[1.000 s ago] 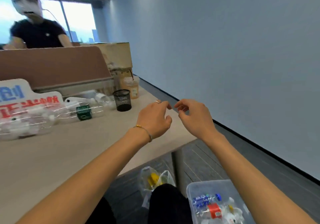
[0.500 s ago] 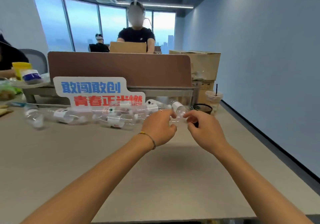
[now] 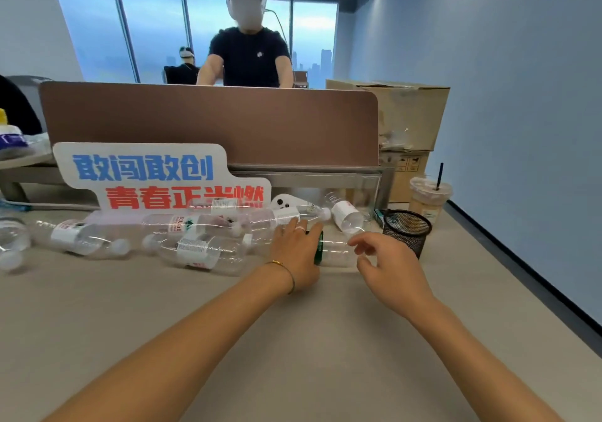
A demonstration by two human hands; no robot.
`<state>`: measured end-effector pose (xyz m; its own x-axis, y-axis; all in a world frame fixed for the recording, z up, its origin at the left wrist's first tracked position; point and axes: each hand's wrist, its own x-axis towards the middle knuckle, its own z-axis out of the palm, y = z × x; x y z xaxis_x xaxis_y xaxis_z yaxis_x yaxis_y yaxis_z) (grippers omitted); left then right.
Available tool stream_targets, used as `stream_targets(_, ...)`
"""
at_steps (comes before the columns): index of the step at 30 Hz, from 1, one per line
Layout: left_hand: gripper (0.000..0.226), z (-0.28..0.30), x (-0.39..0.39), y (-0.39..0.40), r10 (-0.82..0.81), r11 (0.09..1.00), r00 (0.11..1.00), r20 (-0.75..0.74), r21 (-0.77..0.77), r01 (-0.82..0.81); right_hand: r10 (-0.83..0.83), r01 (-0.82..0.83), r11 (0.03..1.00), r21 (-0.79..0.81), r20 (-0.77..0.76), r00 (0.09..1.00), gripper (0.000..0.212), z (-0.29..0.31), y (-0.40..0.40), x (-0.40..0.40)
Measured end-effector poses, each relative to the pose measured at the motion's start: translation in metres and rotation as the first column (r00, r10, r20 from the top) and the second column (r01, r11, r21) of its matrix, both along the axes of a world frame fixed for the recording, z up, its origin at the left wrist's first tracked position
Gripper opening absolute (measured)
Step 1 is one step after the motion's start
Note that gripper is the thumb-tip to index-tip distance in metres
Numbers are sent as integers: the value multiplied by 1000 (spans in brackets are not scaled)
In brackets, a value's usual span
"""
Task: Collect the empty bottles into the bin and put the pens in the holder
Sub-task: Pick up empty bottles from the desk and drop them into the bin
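Note:
Several empty clear bottles lie on their sides along the back of the table (image 3: pixel 293 350). One has a green label (image 3: pixel 332 253); my left hand (image 3: pixel 298 254) lies over its left part with the fingers curled over it. My right hand (image 3: pixel 389 270) hovers at that bottle's right end, fingers apart, holding nothing. Other bottles with red-and-white labels lie to the left (image 3: pixel 198 252), far left (image 3: pixel 78 237) and behind my hands (image 3: pixel 347 216). The black mesh pen holder (image 3: pixel 406 229) stands just right of my right hand. I see no pens and no bin.
A white sign with blue and red characters (image 3: pixel 146 174) leans on the brown desk divider (image 3: pixel 211 122). An iced drink cup with a straw (image 3: pixel 429 197) and cardboard boxes (image 3: pixel 413 112) stand at the back right. A person stands behind the divider.
My view swung left from the table's right edge and the bin on the floor to the bottle row. Both hands moved forward; my left hand came down on the green-labelled bottle.

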<state>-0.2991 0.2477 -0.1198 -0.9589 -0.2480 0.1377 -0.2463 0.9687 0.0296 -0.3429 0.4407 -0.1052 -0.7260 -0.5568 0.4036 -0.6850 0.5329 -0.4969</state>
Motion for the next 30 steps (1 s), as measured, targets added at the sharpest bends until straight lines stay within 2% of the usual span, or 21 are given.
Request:
stream_targets(4,91,-15,-27,-3,5,999,999,47,-46,-3,-20,21,999,-28,13,1000,32,1,0,-12)
stream_targets(7,81,-22,-31,-1,11,999,1000,-26,-34,-12,-16,16,999,-36,-1,1000,32,-5,1,-12)
stream_targets(10,71,-14,-26,4,54,994,978,-200,100,-35,-31,26,993,-112,-41,999,29,-12,4,-9)
stream_targets(12,65,6,-19,5,116,960,932,-344,280,-16,-56,44,985,-168,-67,996,25,-13,4,-7)
stream_targets(14,63,30,-8,1,202,842,882,-427,536,66,-69,54,979,-195,-73,995,24,-8,-1,-5)
stream_targets(16,58,55,9,-8,315,599,829,-463,774,204,-64,48,980,-191,-79,995,23,0,-16,0)
stream_targets(18,55,75,27,-18,426,341,796,-430,891,299,-37,22,988,-151,-99,994,22,9,-35,6)
stream_targets(20,52,89,51,-37,511,202,762,-397,918,342,12,-21,997,-72,-119,993,23,17,-63,16)
stream_targets(22,49,97,79,-58,579,136,723,-377,919,370,68,-68,998,5,-111,991,23,25,-94,28)
stream_targets(30,47,78,189,-136,770,43,594,-233,948,316,227,-195,928,317,-66,972,45,31,-221,81)
